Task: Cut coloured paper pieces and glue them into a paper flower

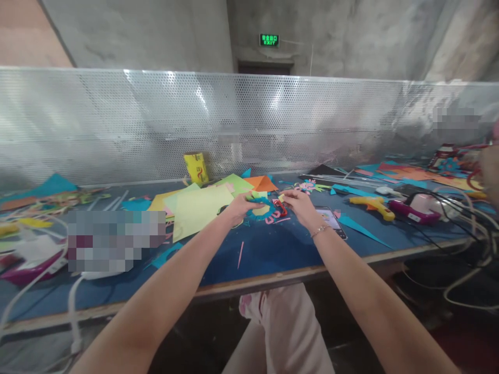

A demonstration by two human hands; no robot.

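a person at a blue craft table [268,254] works with both hands above loose paper scraps. the left hand [240,206] pinches the left edge of a turquoise, fringed, ring-shaped paper piece [255,214]; the right hand [298,206], thumb and fingertips drawn together, grips a small pale-yellow piece [281,198] just to the ring's right. curled pink paper strips [271,219] lie near both hands. the step in hand appears to be matching the small piece to the ring; the next move seems to call for a steady left hold and careful right-hand placement. the exact finger contact is too small to tell.
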